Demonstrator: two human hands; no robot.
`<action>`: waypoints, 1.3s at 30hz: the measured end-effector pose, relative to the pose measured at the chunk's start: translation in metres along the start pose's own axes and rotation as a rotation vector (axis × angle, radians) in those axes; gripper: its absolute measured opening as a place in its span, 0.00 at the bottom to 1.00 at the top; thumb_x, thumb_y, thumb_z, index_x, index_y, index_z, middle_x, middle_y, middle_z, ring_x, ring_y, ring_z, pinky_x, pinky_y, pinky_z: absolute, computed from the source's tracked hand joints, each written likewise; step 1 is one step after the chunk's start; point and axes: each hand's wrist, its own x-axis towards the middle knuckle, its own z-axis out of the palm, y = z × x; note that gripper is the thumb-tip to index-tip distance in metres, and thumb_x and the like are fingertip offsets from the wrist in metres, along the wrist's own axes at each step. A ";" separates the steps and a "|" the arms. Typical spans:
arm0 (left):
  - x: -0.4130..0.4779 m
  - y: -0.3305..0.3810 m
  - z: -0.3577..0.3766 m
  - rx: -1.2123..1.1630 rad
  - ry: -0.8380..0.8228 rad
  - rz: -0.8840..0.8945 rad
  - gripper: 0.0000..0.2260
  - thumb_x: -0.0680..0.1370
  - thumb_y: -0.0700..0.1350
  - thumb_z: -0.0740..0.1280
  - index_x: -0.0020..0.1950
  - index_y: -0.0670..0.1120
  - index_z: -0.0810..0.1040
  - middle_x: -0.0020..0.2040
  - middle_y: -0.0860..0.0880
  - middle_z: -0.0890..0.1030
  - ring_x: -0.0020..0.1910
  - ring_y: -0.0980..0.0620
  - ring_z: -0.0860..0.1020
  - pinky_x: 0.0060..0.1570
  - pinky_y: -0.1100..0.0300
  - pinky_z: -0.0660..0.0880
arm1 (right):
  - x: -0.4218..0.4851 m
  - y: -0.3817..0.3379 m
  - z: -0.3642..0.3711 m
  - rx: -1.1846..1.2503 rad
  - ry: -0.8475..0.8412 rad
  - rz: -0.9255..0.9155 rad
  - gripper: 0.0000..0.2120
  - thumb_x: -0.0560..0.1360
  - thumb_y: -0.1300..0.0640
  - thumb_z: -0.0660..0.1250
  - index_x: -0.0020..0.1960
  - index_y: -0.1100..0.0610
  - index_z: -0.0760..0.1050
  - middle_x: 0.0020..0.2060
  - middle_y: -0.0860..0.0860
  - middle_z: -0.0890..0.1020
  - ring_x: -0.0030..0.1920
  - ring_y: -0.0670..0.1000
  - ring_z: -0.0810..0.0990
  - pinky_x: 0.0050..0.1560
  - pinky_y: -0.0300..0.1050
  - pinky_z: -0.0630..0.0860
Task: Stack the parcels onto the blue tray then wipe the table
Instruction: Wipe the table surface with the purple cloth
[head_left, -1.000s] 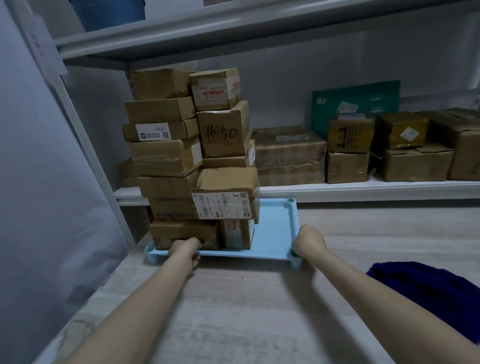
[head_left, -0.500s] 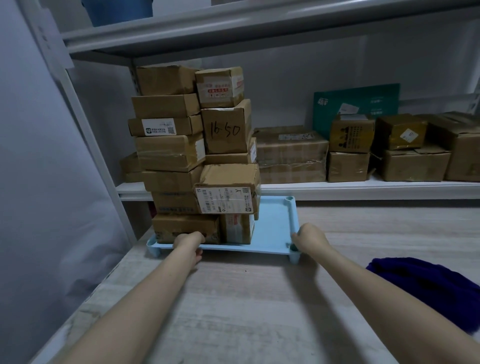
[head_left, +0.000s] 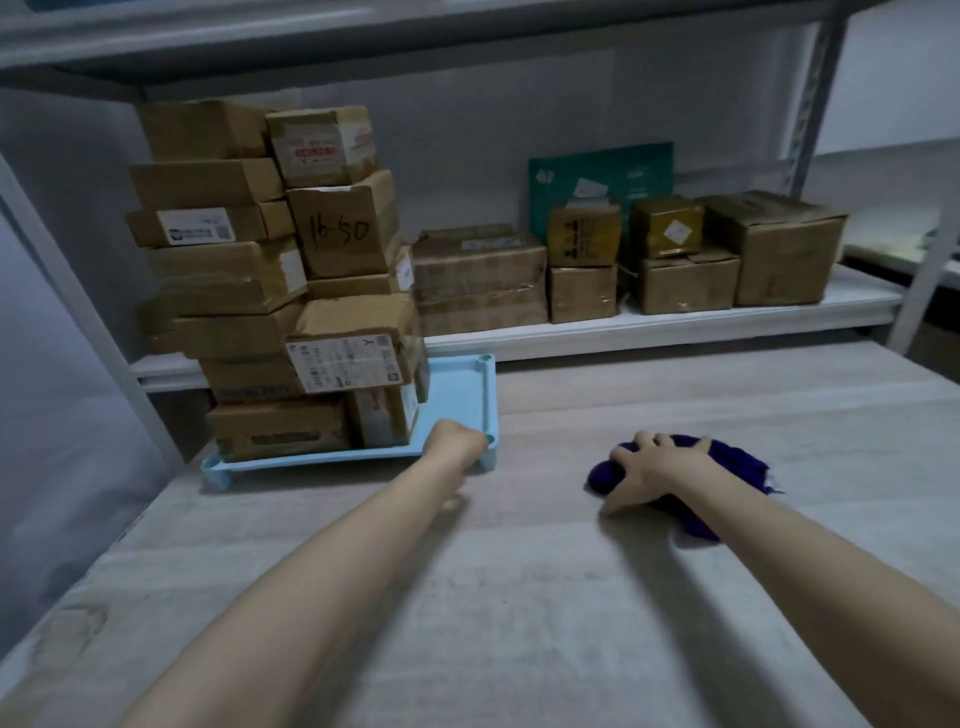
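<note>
1. The bench (head_left: 545, 597) is pale wood grain. Its left edge runs diagonally at the lower left, and its far edge meets a low white shelf (head_left: 675, 325). There is wide bare surface in front of the tray and to its right.
2. The parcels (head_left: 244, 270) stand in two tall, uneven columns on the left part of the tray. Several overhang the ones beneath.
3. Other boxes (head_left: 480, 275) line the shelf behind, apart from the stack.
4. The blue tray (head_left: 457, 395) stands on short feet at the bench's far left corner. Its near left foot is close to the bench edge, and its right part is uncovered.
5. A dark blue cloth (head_left: 737, 462) lies bunched on the bench, well right of the tray.
6. The right hand (head_left: 657, 467) rests on the cloth with its fingers spread.
7. The left hand (head_left: 456, 442) grips the tray's near rim by the right corner, fingers curled.
</note>
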 end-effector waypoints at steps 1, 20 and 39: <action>0.000 0.007 0.010 0.074 0.017 0.062 0.12 0.75 0.39 0.65 0.57 0.40 0.78 0.47 0.43 0.78 0.48 0.43 0.77 0.43 0.57 0.73 | 0.000 0.011 0.003 0.006 -0.085 -0.003 0.41 0.66 0.32 0.64 0.76 0.41 0.55 0.76 0.50 0.55 0.76 0.60 0.51 0.67 0.76 0.50; 0.117 0.063 0.072 0.718 0.078 0.348 0.17 0.74 0.36 0.66 0.63 0.46 0.74 0.65 0.43 0.70 0.60 0.44 0.71 0.53 0.54 0.75 | 0.181 0.007 -0.035 0.497 0.660 0.052 0.13 0.78 0.51 0.64 0.58 0.57 0.71 0.58 0.55 0.74 0.61 0.60 0.72 0.49 0.54 0.73; 0.136 0.109 0.120 0.810 -0.292 0.359 0.20 0.75 0.37 0.65 0.67 0.45 0.73 0.64 0.45 0.73 0.61 0.44 0.74 0.59 0.51 0.75 | 0.191 0.109 -0.038 0.518 0.178 0.564 0.25 0.80 0.47 0.50 0.77 0.46 0.54 0.76 0.57 0.57 0.74 0.68 0.51 0.68 0.73 0.49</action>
